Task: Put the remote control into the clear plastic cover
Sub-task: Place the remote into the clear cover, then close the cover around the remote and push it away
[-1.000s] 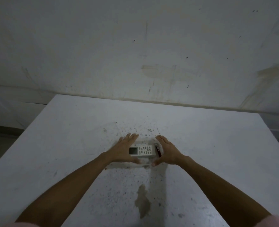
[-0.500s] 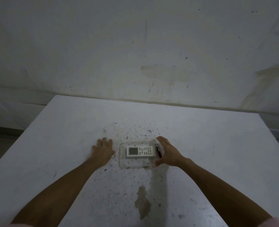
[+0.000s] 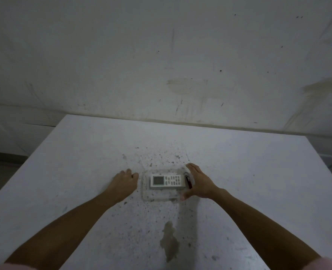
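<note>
A white remote control (image 3: 167,181) with a small grey screen lies flat on the table, inside the outline of the clear plastic cover (image 3: 157,195). My right hand (image 3: 200,183) cups the cover's right end, with the fingers at its far corner and the thumb at its near corner. A small dark red piece (image 3: 188,183) sits at that end beside my palm. My left hand (image 3: 125,182) rests on the table just left of the cover, apart from it, fingers curled and holding nothing.
The white table (image 3: 258,191) is speckled with dark spots around the cover, and a brown stain (image 3: 170,242) marks it nearer to me. A scuffed wall (image 3: 161,65) rises behind the table's far edge. Left of the table the floor drops away.
My left hand has come off the remote, slid to the left onto the table and curled its fingers. My right hand has stayed at the cover's right end.
</note>
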